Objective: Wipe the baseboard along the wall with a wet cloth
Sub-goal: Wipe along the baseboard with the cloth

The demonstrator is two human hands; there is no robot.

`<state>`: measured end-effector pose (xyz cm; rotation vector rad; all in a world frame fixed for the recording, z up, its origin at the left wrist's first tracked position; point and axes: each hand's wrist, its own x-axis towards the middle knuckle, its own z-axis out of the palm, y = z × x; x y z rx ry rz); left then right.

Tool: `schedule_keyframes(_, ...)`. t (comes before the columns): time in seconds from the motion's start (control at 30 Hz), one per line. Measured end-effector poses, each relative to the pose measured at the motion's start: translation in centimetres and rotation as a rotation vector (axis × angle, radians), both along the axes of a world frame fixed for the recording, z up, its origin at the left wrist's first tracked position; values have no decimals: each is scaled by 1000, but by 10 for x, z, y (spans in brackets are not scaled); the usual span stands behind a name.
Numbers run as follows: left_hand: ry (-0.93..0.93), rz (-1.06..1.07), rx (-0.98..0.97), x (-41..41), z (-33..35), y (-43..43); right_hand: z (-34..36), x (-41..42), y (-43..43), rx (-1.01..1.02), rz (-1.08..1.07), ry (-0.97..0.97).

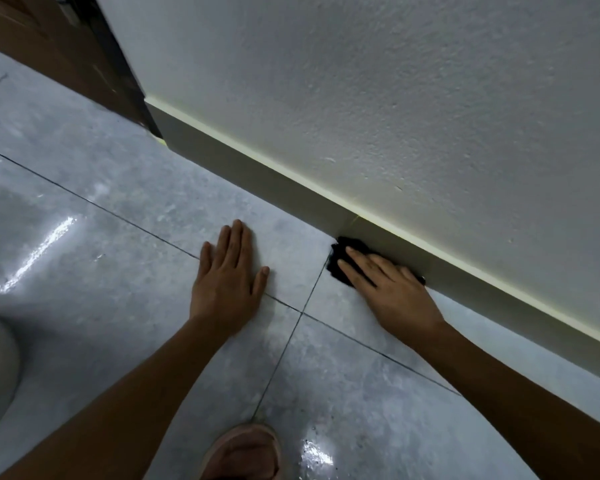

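Fingers (362,259) of right hand (395,296) straight, slightly spread, pressing cloth (343,242) to baseboard (257,181); left hand (227,282) flat on floor (118,202). Likely mid-wipe: cleaned stretch indistinguishable, baseboard continues far-left and near-right.

The right hand (395,296) hides most of the black cloth (334,273).

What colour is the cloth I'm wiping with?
Black. The cloth shows best in the head view, under the right hand against the baseboard.
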<state>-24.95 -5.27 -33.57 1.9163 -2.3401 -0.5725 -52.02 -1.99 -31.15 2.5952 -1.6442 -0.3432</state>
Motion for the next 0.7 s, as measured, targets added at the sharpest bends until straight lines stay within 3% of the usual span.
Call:
schedule_keyframes(0.17,-12,9,-7,-4,-1,3,9,-36,34,83,-91,22)
schedule_keyframes(0.53,-86,12,23,-10,1,2,-3,75,-40,12,-25,-23)
schedule_keyframes(0.7,-95,27,26,-13,1,2,-1,56,-32,16,-2,7)
